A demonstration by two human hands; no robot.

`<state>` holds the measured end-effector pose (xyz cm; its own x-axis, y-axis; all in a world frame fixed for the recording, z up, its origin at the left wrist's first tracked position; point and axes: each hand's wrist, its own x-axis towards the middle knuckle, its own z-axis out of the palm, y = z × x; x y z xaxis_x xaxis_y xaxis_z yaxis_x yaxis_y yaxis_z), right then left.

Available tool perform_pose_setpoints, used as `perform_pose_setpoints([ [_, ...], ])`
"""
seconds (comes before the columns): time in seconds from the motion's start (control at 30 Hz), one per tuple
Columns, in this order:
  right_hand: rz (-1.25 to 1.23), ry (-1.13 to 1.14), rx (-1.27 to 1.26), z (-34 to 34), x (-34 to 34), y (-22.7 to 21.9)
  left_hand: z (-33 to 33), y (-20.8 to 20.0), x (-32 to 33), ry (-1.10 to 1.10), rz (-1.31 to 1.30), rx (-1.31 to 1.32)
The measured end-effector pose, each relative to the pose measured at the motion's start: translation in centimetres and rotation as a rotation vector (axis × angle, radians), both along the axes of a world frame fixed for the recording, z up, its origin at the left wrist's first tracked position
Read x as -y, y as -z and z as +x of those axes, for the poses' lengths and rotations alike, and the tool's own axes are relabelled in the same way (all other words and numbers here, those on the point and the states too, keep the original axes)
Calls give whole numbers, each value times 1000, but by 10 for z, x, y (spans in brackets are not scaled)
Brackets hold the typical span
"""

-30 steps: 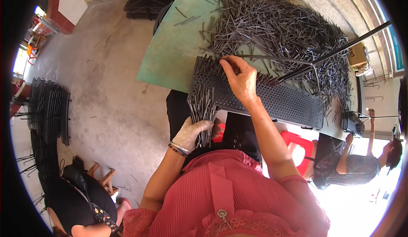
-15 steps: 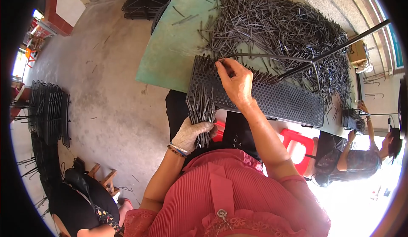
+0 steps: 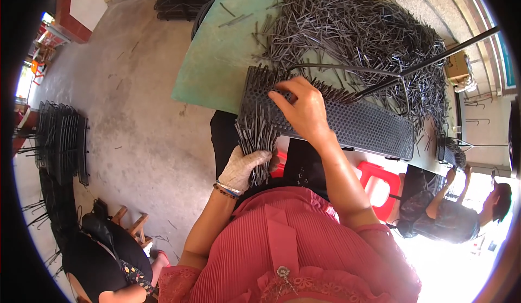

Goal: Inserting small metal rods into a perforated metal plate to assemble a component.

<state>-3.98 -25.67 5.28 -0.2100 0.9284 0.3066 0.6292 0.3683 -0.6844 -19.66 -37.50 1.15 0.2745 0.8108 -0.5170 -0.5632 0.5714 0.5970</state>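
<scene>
My left hand (image 3: 240, 171), in a pale work glove, is closed around a bundle of thin dark strips (image 3: 257, 134) that fan out upward at the near left end of a black perforated block (image 3: 358, 127). Above the block's left part hovers my bare right hand (image 3: 308, 110). Its thumb and bent forefinger stand apart, and no strip shows between them. Rows of upright dark strips (image 3: 260, 79) stick out of the holes along the block's far side. A bent black metal rod frame (image 3: 353, 70) crosses over that far side.
A large heap of loose dark strips (image 3: 358, 26) covers much of the green tabletop (image 3: 209, 67). Black wire racks (image 3: 62, 143) stand at the left. Another person (image 3: 456, 216) works at the far right; someone in black (image 3: 108, 259) sits at lower left. A red stool (image 3: 380, 189) is under the table.
My right hand has drawn slightly back from the upright strips, and its thumb and forefinger have parted. My left hand keeps its bundle in nearly the same place. The person at right has shifted their arms.
</scene>
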Motion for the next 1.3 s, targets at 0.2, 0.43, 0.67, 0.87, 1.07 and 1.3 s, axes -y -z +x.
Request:
perform_pose_setpoints([
  [0.2, -698, -154, -341, 20, 15, 7, -1, -9, -6, 99, 116, 67],
  [0.43, -559, 13, -432, 28, 10, 3, 2, 3, -7, 99, 62, 70],
  [0.67, -40, 185, -352, 14, -14, 3, -3, 6, -1, 76, 20, 10],
  [0.87, 6, 174, -309, 10, -20, 3, -6, 5, 3, -11, -27, -36],
  [1.07, 56, 137, -265, 12, -22, 8, -13, 4, 3, 59, 68, -14],
  [1.3, 122, 96, -233, 11, -17, 10, -20, 1, 0, 156, 90, -7],
])
